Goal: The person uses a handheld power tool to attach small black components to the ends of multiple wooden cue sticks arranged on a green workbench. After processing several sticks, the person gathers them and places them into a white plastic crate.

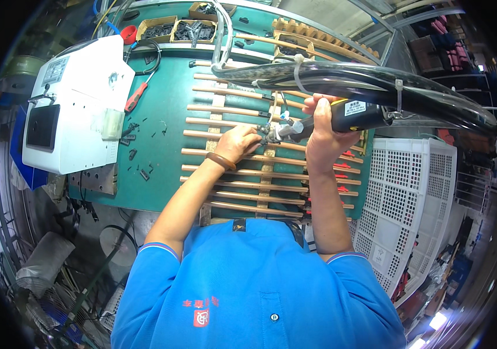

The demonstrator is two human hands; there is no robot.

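My right hand point(325, 139) is wrapped round a black power screwdriver point(350, 118) with a pale label, held tilted so its clear-and-metal nose point(288, 130) points left. Beside that nose, my left hand point(238, 144) has its fingers pinched on a small black part point(265, 136) at one of the copper-coloured rods point(202, 134). Several such rods lie side by side across wooden strips point(218, 100) on the green bench. The fingertips and the driver's nose hide the exact contact. Small red pieces point(344, 179) sit along the rods' right ends.
Thick black hoses point(423, 96) arch over the bench's right. A white machine point(80, 110) stands left, beside a red-handled screwdriver point(137, 98) and scattered black bits point(132, 154). Boxes of dark parts point(195, 32) line the back; white plastic crates point(391, 198) stand right.
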